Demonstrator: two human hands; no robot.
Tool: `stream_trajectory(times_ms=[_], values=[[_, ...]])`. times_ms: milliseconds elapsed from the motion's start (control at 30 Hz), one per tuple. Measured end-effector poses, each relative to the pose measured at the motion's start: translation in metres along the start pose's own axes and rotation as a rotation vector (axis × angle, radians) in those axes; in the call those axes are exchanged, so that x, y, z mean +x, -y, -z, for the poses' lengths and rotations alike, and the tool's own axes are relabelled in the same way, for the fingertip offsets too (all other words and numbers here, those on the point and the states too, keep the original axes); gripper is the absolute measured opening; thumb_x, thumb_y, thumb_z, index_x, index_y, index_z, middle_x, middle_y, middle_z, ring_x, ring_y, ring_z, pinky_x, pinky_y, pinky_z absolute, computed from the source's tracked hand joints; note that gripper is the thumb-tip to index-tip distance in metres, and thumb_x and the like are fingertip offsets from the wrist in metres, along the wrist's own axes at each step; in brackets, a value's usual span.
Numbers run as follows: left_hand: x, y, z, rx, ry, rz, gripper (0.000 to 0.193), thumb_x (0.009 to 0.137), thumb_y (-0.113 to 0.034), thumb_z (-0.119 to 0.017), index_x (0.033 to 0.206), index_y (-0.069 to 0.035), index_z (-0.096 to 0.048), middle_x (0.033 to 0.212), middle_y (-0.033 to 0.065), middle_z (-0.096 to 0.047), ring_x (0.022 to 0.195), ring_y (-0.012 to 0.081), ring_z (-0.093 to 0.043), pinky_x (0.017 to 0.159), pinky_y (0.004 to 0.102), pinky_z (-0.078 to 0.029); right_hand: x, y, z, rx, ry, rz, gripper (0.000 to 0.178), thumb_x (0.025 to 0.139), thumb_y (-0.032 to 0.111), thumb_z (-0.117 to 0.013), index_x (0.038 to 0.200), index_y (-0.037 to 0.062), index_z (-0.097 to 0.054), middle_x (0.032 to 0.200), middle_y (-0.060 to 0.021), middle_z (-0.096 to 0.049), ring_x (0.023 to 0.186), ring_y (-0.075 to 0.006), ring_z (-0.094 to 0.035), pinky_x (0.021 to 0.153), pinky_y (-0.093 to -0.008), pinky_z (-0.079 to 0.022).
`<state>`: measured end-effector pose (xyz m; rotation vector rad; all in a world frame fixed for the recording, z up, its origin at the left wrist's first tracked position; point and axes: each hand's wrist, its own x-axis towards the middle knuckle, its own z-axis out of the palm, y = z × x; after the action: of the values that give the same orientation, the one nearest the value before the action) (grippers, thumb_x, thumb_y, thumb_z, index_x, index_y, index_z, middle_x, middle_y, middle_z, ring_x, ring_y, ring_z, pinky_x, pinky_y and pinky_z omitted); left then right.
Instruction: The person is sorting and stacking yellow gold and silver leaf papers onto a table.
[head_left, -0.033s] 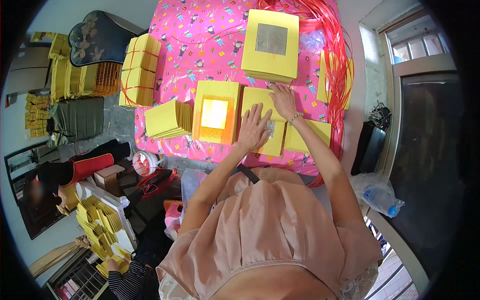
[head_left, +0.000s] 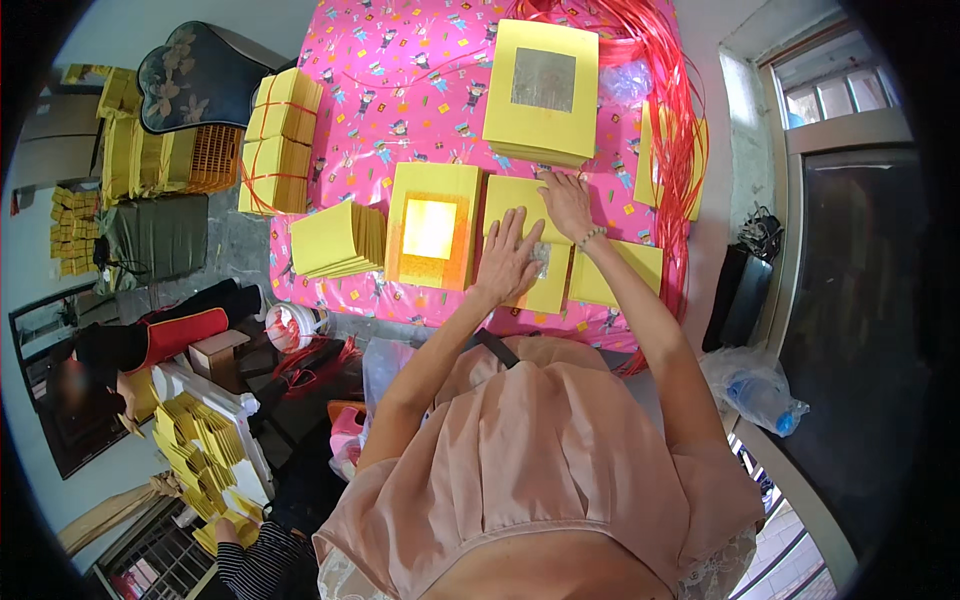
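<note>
On the pink patterned tablecloth lies a sheet of yellow paper (head_left: 512, 200) with its far part folded over toward me. A silver patch (head_left: 541, 262) shows partly on the near portion, beside my fingers. My left hand (head_left: 508, 262) presses flat on the fold's near edge, fingers spread. Farther off and to its right, my right hand (head_left: 568, 208) rests flat on the fold's right end, its fingers stretched out and a bead bracelet at the wrist. Neither hand grips anything. Left of them is a yellow stack (head_left: 388, 235) topped by a shiny gold square with orange around it.
A tall stack of yellow paper (head_left: 500, 120) stands behind my hands. Folded yellow sheets (head_left: 335, 238) and red-tied bundles (head_left: 275, 175) lie left; another folded yellow piece (head_left: 630, 272) lies right. Red strips (head_left: 680, 150) hang along the table's right side. Two other people work at lower left.
</note>
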<state>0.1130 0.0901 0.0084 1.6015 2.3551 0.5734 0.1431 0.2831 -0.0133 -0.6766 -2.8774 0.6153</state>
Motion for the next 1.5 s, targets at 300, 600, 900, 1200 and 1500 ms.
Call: stream_trajectory(times_ms=[300,600,900,1200,1500], values=[[0.001,0.004,-0.004,-0.013,0.033,0.010,0.073,0.089,-0.040,-0.057,0.151,-0.015,-0.027,0.154,0.0251,-0.020,0.143,0.0423,-0.018,0.115,0.0550,-0.017,0.002,0.000,-0.002,0.032,0.039,0.015,0.029,0.090,0.021,-0.057,0.117,0.0099,-0.059,0.107,-0.0106,-0.064,0.102,-0.0294,-0.057,0.092,-0.0439,-0.039],[0.003,0.007,-0.007,-0.049,0.047,-0.002,0.073,0.088,-0.041,-0.057,0.151,-0.015,-0.028,0.155,0.0229,-0.021,0.143,0.0437,-0.018,0.115,0.0562,-0.016,0.001,-0.001,-0.006,0.040,0.012,-0.005,0.028,0.087,0.020,-0.061,0.112,0.0093,-0.059,0.105,-0.0101,-0.064,0.101,-0.0291,-0.057,0.092,-0.0445,-0.036],[0.000,0.013,-0.016,-0.024,0.057,0.003,0.078,0.085,-0.044,-0.058,0.151,-0.015,-0.028,0.156,0.0220,-0.019,0.144,0.0435,-0.015,0.116,0.0558,-0.015,-0.041,0.039,0.039,0.000,0.115,-0.108,0.022,0.087,0.019,-0.061,0.105,0.0059,-0.058,0.102,-0.0147,-0.062,0.097,-0.0313,-0.060,0.080,-0.0466,-0.047],[0.000,0.013,-0.015,0.007,0.102,-0.020,0.084,0.083,-0.049,-0.060,0.152,-0.016,-0.025,0.157,0.0218,-0.016,0.144,0.0433,-0.013,0.116,0.0543,-0.014,-0.069,0.041,0.023,-0.095,0.391,-0.083,0.040,0.077,0.015,-0.072,0.111,0.0014,-0.056,0.104,-0.0170,-0.062,0.103,-0.0299,-0.061,0.081,-0.0459,-0.049],[0.000,0.018,-0.018,0.022,0.082,-0.030,0.089,0.081,-0.058,-0.059,0.152,-0.016,-0.026,0.157,0.0222,-0.016,0.145,0.0430,-0.013,0.116,0.0540,-0.014,-0.058,0.043,0.028,-0.079,0.564,-0.103,0.052,0.068,0.011,-0.079,0.112,0.0000,-0.055,0.110,-0.0202,-0.060,0.106,-0.0323,-0.060,0.086,-0.0403,-0.051]])
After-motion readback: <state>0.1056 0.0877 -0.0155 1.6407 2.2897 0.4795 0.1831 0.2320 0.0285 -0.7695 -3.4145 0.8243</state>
